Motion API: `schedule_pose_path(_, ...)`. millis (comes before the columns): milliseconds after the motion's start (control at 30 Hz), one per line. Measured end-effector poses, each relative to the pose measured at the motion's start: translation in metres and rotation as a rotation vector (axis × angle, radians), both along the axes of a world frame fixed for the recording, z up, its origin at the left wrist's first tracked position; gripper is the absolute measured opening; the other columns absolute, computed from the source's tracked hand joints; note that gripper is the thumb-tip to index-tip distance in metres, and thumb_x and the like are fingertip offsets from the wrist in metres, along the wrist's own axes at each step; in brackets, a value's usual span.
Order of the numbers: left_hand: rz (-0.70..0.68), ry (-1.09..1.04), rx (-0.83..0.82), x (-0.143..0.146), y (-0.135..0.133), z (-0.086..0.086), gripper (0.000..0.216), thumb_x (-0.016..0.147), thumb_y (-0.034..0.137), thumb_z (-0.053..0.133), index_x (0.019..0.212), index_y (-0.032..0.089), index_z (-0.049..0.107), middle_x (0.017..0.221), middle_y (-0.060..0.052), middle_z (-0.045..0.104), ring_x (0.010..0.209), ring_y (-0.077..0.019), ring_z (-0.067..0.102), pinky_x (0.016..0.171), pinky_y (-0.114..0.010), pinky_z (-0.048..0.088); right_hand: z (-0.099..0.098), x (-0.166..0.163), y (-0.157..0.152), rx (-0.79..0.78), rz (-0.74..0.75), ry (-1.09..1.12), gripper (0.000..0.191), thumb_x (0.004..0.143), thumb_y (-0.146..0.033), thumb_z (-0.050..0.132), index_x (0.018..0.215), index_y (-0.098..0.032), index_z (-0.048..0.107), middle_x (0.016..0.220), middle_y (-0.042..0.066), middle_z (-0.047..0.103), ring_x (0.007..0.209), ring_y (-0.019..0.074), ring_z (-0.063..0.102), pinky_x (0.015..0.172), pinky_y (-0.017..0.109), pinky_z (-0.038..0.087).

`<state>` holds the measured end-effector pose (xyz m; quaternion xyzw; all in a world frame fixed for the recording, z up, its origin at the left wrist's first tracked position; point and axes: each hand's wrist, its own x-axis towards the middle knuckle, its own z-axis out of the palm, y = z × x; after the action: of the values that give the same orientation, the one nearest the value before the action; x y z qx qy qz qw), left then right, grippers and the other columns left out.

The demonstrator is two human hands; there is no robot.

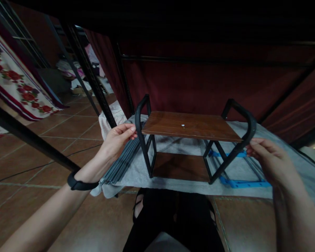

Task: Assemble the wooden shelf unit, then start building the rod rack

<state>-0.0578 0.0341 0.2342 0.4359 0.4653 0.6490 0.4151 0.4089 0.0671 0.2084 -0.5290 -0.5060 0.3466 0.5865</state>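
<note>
Brown tiled floor (94, 224), cramped spot: poss. slip at the front edge

Maroon curtain (178, 87) behind, low worktop (178, 187) in front, draped w/ pale grey cloth. From where I stand, the two-tier shelf unit (199, 126), brown wood-look boards on bent black metal tubing, sits upright on it, front feet v. near the edge.

Grip: L hand (118, 136) has thumb & fingertips drawn together right at the unit's L tube; R hand (270, 150) has fingers curled at the R tube. Can't tell if either is clamped on or just touching.

Main risk, imo: a tug toward the person drops the front feet off, b/c little cloth is left there. Uneven hold would prob. twist or tip it; loose cloth might ruck & drag. Swing L, and the bundle of slim grey tubes (124, 162) could get knocked; swing R, and the bright blue plastic frame (241, 183) w/ grey rods could snag a leg.
</note>
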Motion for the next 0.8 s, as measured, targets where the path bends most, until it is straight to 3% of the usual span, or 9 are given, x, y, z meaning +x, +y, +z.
schedule_pose_path(267,-0.013,-0.044,-0.042,0.001,0.005,0.001,0.028,0.061,0.024,0.089,0.081,0.012,0.073,0.07,-0.001,0.07,0.062,-0.0084,0.06,0.06,-0.016,0.051,0.001,-0.003,0.0,0.068,0.011,-0.025,0.023,0.079,-0.044,0.075,0.083,-0.022,0.068,0.07,-0.002,0.06,0.065,0.0124,0.052,0.066,0.028,0.041)
schedule_pose_path(533,0.017,-0.047,-0.022,0.006,0.006,0.002,0.025,0.06,0.019,0.087,0.081,0.014,0.075,0.072,-0.001,0.071,0.061,-0.0078,0.06,0.06,-0.013,0.053,0.005,-0.006,0.008,0.14,0.017,-0.064,0.026,0.079,-0.048,0.072,0.08,-0.023,0.064,0.067,-0.003,0.057,0.061,0.0122,0.052,0.061,0.026,0.043)
schedule_pose_path(800,0.047,-0.004,-0.058,0.011,0.003,0.007,0.018,0.064,0.012,0.081,0.08,0.013,0.073,0.071,0.0,0.068,0.063,-0.0078,0.058,0.059,-0.012,0.051,0.017,-0.005,0.011,0.082,0.041,-0.127,0.038,0.074,-0.057,0.074,0.072,-0.023,0.058,0.063,-0.003,0.055,0.057,0.0121,0.05,0.055,0.025,0.043)
